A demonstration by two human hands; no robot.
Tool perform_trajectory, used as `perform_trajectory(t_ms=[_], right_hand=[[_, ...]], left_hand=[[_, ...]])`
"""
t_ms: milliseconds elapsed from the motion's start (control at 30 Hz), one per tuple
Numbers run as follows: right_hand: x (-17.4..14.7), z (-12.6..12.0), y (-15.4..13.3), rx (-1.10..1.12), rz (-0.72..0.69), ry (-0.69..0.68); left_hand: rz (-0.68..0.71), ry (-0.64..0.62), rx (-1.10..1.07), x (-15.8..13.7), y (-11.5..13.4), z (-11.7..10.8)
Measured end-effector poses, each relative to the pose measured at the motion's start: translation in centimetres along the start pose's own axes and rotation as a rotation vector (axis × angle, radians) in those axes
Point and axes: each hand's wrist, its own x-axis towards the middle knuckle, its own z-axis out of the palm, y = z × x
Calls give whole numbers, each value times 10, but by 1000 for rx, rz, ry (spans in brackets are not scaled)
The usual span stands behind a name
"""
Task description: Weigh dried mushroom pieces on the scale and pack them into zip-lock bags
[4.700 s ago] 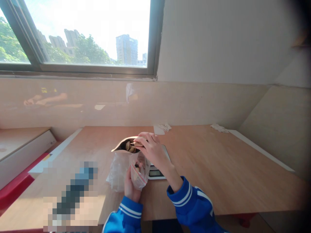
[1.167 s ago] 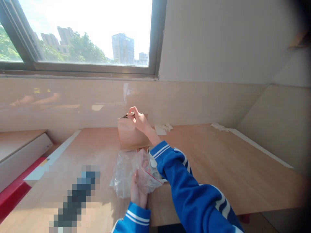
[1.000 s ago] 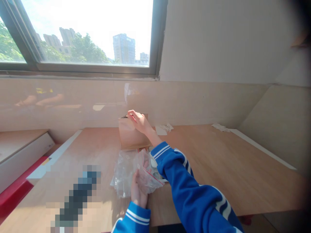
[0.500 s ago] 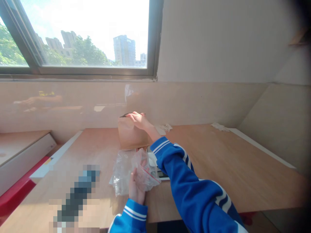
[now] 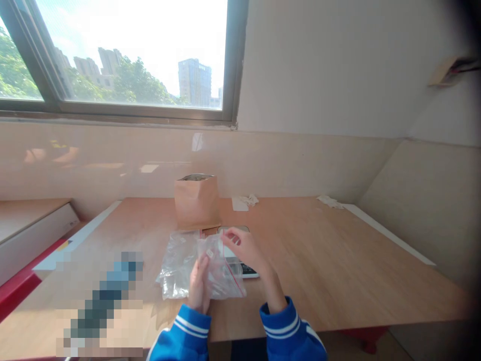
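Note:
My left hand (image 5: 199,283) is closed on a clear zip-lock bag (image 5: 224,283) with a red seal line, holding it tilted above the table's front part. At the bag's upper edge is my right hand (image 5: 244,246), thumb and fingers drawn together; anything between its fingertips is too small to make out. More clear zip-lock bags (image 5: 180,260) lie flat just left of the held one. Behind them a brown paper bag (image 5: 196,203) stands upright with its mouth open. A digital scale (image 5: 250,271) is partly hidden under the held bag and my right hand.
The wooden table (image 5: 330,265) reaches back to a tiled wall. A blurred-out dark object (image 5: 105,296) lies on the left. At the back are a crumpled whitish cloth or glove (image 5: 250,200) and another pale crumpled piece (image 5: 330,201). A window (image 5: 131,55) is above.
My right hand has come out of the brown paper bag's mouth and moved down and nearer, to the zip-lock bag's edge. My left hand still holds the bag. The view has shifted slightly.

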Motion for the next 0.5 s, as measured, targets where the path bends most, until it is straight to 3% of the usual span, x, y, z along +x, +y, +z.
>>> perform_trajectory(t_ms=[100,167,267,400,500], right_hand=[[-24,-6,21,179,90,157],[-36,-5,33,339,144,269],[-51,1,42,516,197,364],[-61,4,46,507,179,338],[-63,-1,53,485,194,343]], left_hand=[[255,78,371,-18,3,9],[401,57,556,-30,9,18],[401,-11,698,-42,29,30],[406,185,766,-30,66,29],[441,321,1061,-4,81,12]])
